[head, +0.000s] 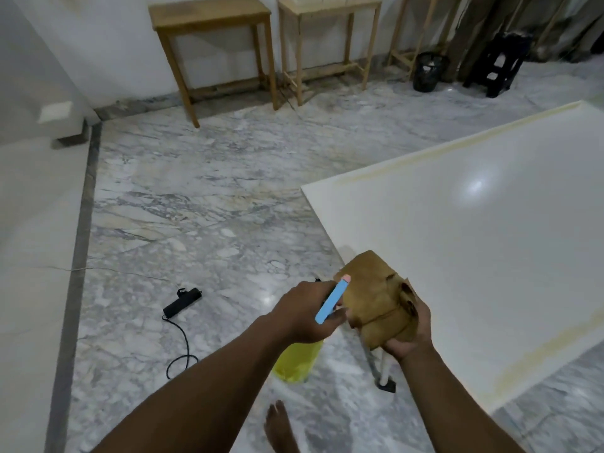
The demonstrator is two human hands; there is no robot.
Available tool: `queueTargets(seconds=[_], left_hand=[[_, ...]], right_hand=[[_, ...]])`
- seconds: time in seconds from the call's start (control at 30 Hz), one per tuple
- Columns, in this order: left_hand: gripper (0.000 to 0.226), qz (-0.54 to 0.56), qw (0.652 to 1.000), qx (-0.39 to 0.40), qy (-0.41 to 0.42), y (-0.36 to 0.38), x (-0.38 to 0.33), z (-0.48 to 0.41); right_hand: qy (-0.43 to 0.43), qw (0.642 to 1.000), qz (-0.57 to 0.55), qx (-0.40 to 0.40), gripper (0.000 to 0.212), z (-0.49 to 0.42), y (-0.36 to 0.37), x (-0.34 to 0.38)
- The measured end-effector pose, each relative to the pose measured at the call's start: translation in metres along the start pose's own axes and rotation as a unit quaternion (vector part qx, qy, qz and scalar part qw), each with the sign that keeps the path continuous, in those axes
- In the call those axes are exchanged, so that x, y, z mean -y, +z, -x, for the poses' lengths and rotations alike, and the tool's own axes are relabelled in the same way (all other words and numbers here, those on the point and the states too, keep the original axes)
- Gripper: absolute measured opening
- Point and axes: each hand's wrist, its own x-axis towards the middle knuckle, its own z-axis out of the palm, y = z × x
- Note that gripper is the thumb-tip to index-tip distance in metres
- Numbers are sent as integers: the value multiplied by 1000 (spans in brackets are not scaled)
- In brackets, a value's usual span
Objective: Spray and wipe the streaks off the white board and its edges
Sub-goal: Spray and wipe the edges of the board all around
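Observation:
A large white board [474, 250] lies flat at the right, raised on thin legs, with yellowish streaks along its far and near edges. My left hand [307, 312] grips a spray bottle [299, 361] with yellow liquid and a light blue trigger head, the nozzle aimed at the cloth. A folded brown cloth [376, 299] rests in my right hand [411, 338], just over the board's near left corner.
A black device with a cord [181, 302] lies on the marble floor to the left. Two wooden tables [212, 21] stand against the far wall. A black bin [428, 71] and a black stool [500, 63] sit at the back right. A bare foot [277, 426] shows below.

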Motion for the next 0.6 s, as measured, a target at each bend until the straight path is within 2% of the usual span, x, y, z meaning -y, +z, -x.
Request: queueTargets(seconds=[0.13,0.33,0.4,0.5,0.6], left_hand=[[32,-45,998,50,-15,-39,26,-11],[41,-99,993,44,-49,-71,55,-34],[44,-104,991,55,-63,-81,63,-45],[36,-77,991,79,-82,-100,83,-58],[32,-34,993,40,-103,-117,110,-68]], right_hand=[[43,999,28,3,61,-45,50,-18],[59,990,129,22,61,-93,99,-18],[60,987,146,10,59,-118,108,-13],[50,978,199,-35,55,-165,119,-3],[15,956,282,-85,51,-219,139,16]])
